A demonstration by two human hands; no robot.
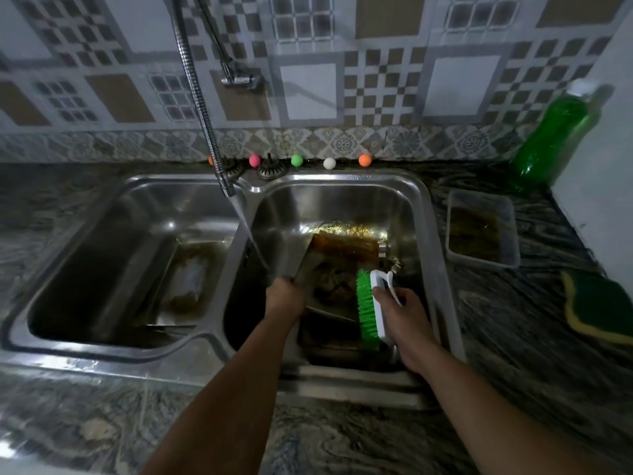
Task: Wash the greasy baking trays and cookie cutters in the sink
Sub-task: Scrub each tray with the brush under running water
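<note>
A metal baking tray (339, 255) stands tilted in the right basin of the sink (342, 200), its inside coated with brown grease. Another greasy tray (186, 279) lies in the left basin, and a third tray (481, 231), filmed with brown residue, sits flat on the counter right of the sink.

We see a scrubbing brush with bright green bristles and a white plastic back (371, 308), and a silvery steel baking tray (342, 250) smeared with rusty brown grease. The stone surface (513, 337) swirls in dark grey and cream. A dark green sponge edged in yellow (597, 306) lies by a translucent green bottle with a white cap (556, 135). The wall tiles (376, 80) are chequered grey, white and tan.
</note>
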